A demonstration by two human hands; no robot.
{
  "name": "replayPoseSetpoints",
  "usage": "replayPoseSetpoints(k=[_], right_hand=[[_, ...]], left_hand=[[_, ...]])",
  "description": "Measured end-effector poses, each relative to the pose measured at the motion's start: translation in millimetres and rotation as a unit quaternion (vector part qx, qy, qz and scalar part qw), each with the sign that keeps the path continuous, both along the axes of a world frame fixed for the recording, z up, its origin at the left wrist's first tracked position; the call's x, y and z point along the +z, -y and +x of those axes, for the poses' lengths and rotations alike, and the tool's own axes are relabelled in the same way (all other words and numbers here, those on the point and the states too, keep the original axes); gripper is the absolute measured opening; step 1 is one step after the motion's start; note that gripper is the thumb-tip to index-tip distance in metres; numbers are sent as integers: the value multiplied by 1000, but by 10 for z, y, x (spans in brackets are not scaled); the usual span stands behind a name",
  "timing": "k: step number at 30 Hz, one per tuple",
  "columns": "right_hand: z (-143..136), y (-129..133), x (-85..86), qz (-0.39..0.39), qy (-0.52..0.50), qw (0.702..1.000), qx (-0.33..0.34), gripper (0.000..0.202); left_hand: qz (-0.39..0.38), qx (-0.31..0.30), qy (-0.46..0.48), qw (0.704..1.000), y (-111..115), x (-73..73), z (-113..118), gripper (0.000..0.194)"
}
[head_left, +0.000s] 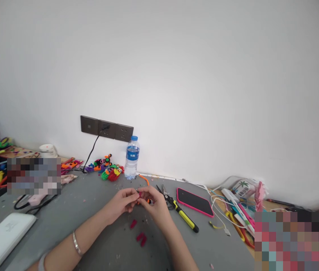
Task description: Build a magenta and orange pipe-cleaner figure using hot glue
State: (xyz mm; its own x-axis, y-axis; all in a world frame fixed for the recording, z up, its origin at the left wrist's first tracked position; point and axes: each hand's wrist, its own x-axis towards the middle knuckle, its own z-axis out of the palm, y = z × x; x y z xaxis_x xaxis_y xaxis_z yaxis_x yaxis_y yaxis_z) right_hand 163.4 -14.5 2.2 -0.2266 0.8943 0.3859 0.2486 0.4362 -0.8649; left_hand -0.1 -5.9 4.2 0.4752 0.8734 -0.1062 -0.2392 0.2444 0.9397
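Note:
My left hand [125, 201] and my right hand [152, 201] meet above the grey table [114, 248], fingertips pinched together. Between them shows a small magenta piece [140, 194], mostly covered by the fingers. A bit of orange and black peeks out by my right fingers; whether it joins the magenta piece, I cannot tell. Below the hands lie a loose magenta piece [133, 224] and, closer to me, a pair of similar pieces [141, 238]. Right of my right hand rest pliers [184, 216] with yellow and black handles.
A water bottle [132, 158] stands by the wall, beside colourful fuzzy figures [112, 170]. At right lie a pink-cased phone [194, 202], white cables [218, 210] and a cluttered heap. A white box-shaped object [8, 239] is at left; a black cord [91, 152] runs to the wall socket [107, 128].

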Motion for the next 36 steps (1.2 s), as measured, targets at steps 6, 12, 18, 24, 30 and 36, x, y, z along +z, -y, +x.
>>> replayPoseSetpoints(k=[6,12,18,24,30,36], right_hand=[[3,10,14,-59,-80,994,38,12],[0,29,0,-131,-104,983,71,22],[22,30,37,-145,-107,980,86,20],[58,16,45,-130,-85,985,68,16],[75,19,71,-102,-49,992,51,15],[72,42,154,-96,-46,993,52,16]], left_hand=[[14,-12,-32,999,-29,57,-62,30],[17,-82,-65,994,-47,90,-161,32],[77,-89,-121,986,-55,126,-204,31],[208,-60,-199,956,-33,160,-189,27],[239,-47,-184,952,-53,105,-170,26],[238,-74,-157,956,-83,100,-199,29]])
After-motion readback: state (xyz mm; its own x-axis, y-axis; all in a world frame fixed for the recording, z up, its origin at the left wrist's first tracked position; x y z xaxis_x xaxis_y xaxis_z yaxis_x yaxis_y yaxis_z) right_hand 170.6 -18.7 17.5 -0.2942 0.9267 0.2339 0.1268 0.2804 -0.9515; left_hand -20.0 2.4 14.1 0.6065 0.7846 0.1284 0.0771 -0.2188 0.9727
